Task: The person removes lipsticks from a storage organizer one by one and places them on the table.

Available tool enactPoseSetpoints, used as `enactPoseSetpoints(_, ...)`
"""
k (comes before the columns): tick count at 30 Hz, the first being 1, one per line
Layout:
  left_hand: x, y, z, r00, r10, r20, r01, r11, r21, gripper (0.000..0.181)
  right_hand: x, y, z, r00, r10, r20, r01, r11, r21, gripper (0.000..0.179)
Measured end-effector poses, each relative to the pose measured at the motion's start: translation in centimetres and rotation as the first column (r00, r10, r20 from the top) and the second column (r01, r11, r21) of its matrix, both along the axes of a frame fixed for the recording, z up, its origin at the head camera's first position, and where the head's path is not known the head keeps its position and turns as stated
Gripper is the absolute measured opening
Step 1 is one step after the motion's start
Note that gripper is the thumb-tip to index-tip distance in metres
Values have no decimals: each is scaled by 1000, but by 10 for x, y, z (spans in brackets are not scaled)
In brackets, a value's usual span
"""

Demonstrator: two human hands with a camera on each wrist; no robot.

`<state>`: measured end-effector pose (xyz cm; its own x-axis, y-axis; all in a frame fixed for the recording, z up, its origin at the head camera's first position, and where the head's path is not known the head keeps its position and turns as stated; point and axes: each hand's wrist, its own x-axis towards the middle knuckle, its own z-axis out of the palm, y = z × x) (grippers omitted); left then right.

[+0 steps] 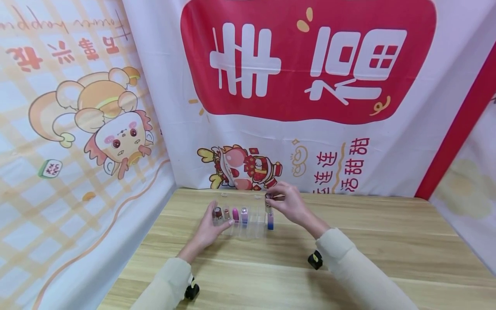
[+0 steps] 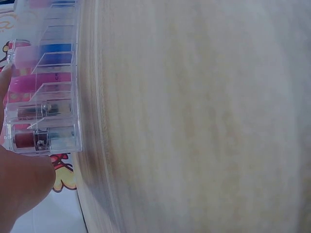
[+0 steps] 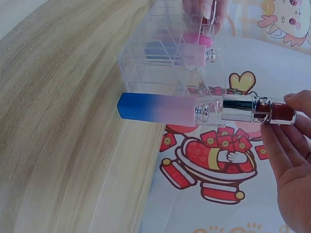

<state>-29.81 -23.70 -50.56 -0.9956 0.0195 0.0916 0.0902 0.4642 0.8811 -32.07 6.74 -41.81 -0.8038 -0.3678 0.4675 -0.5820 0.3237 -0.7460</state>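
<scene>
A clear lipstick organizer (image 1: 253, 233) stands on the table, with several tubes in its left slots. My left hand (image 1: 209, 226) grips its left end, thumb across the front. In the left wrist view, a dark-red-capped tube (image 2: 29, 140), a magenta tube (image 2: 39, 82) and a pink-and-blue tube (image 2: 43, 56) show through the clear walls. Between right-hand (image 3: 296, 165) fingertips and thumb I pinch a silver lipstick (image 3: 238, 108) by its dark red end. It is upright, its base close over a second pink-to-blue tube (image 3: 155, 108) that stands beside the organizer's right end.
The wooden table (image 1: 368, 241) extends toward me and to the right. A printed cloth (image 1: 294, 150) hangs behind its back edge, and another patterned cloth (image 1: 77, 172) hangs on the left. Black wrist devices (image 1: 315, 260) sit at both sleeves.
</scene>
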Motion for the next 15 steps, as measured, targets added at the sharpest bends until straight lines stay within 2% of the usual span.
enactPoseSetpoints(15,0,1,0,1000,4,4,-5,1000,7,112,-1,13,-2,1000,-15,15,15,1000,0,23)
